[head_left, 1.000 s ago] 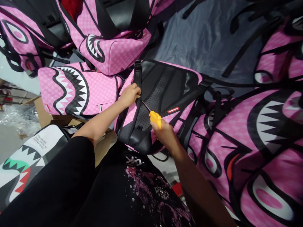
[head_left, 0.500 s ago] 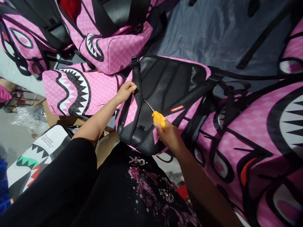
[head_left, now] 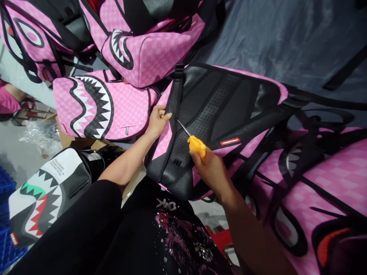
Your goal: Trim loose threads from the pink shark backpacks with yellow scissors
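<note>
A pink checkered backpack [head_left: 218, 110] lies with its black padded back panel facing up in front of me. My left hand [head_left: 158, 121] is closed at the panel's left side, thumb and fingers pinching the edge of a black shoulder strap [head_left: 173, 100]. In my right hand [head_left: 211, 168] is a yellow-handled tool [head_left: 197, 145] with a thin metal shaft, like a screwdriver or an awl. Its tip meets the right edge of that strap, just right of my left fingers. Whether the tip is under the strap I cannot tell.
Pink shark-mouth bags [head_left: 132, 103] crowd the left and far side. More pink bags [head_left: 327, 183] are piled at right. A white-and-black bag [head_left: 43, 191] stands low at left near a blue crate [head_left: 8, 229] and clear plastic wrap [head_left: 40, 133]. Grey sheeting [head_left: 272, 38] covers the surface behind.
The view has shifted, so the backpack and bags at right sit further right. Both hands keep their holds; the tool tip has come closer to the strap and the left fingers.
</note>
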